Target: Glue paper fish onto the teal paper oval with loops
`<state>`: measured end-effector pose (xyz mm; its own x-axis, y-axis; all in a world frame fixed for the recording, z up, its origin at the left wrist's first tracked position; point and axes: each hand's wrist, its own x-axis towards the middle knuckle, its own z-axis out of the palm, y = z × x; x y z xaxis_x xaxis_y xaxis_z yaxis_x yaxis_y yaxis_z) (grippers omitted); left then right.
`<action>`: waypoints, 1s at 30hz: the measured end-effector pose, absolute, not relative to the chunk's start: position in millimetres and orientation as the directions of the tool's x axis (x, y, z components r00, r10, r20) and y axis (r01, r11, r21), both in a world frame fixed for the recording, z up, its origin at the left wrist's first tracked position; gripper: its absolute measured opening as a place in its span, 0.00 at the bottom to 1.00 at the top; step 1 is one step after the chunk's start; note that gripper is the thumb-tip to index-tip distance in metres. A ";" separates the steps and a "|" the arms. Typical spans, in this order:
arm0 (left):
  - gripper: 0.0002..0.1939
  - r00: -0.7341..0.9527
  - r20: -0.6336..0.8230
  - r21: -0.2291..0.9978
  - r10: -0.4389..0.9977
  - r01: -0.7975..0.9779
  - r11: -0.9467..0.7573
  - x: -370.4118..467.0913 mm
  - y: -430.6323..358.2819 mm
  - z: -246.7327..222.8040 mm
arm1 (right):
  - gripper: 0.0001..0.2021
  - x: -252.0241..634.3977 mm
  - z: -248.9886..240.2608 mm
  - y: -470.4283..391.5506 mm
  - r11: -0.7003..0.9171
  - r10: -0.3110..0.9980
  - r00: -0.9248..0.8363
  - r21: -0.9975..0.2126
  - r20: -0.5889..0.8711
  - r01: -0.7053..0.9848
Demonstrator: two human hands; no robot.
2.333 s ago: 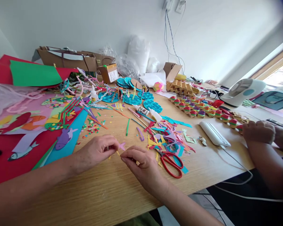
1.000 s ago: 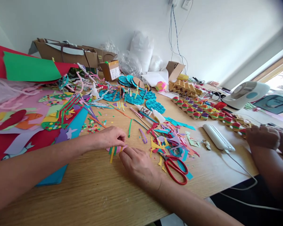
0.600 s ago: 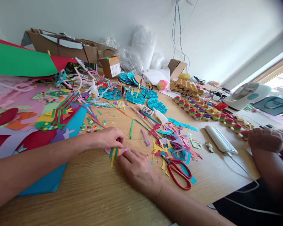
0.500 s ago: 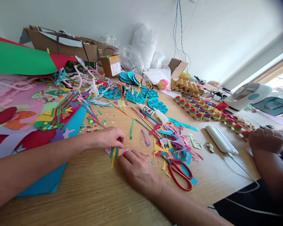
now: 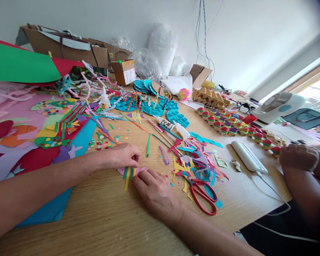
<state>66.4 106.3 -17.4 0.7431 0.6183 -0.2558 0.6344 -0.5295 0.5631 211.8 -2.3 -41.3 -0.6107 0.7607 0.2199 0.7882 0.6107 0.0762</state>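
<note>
On the wooden table in front of me lies a small pink paper fish crossed by green and yellow paper strips; one yellow strip hangs past its lower edge. My left hand is closed, its fingertips pressed on the upper ends of the strips. With curled fingers, my right hand holds the fish's tail end down from the right. The fingers hide part of the fish. Red-handled scissors rest right of my right hand, beside a pile of coloured paper scraps. A loose green strip lies beyond my hands.
Paper fish on coloured sheets fill the left side. Glue bottles, blue egg-carton pieces and painted egg cartons stand farther back. At right are a white power bank, a fan and another person's hand.
The view has shifted slightly, moving the surroundings a little leftward in the picture. My hands stay on the paper fish, with almost no movement.
</note>
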 end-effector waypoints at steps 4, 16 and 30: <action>0.02 0.736 -0.263 0.567 0.625 0.641 -0.517 67.5 105.7 -15.0 | 0.05 211.2 -40.7 -2.5 0.610 0.766 -0.607 0.062 0.210 0.790; 0.02 0.750 -0.253 0.531 0.611 0.635 -0.560 68.1 107.5 -15.8 | 0.06 209.3 -36.9 -1.5 0.581 0.802 -0.580 0.036 0.145 0.813; 0.03 0.773 -0.216 0.542 0.596 0.603 -0.586 66.8 108.0 -19.0 | 0.06 209.1 -36.6 -1.3 0.576 0.808 -0.573 0.021 0.140 0.817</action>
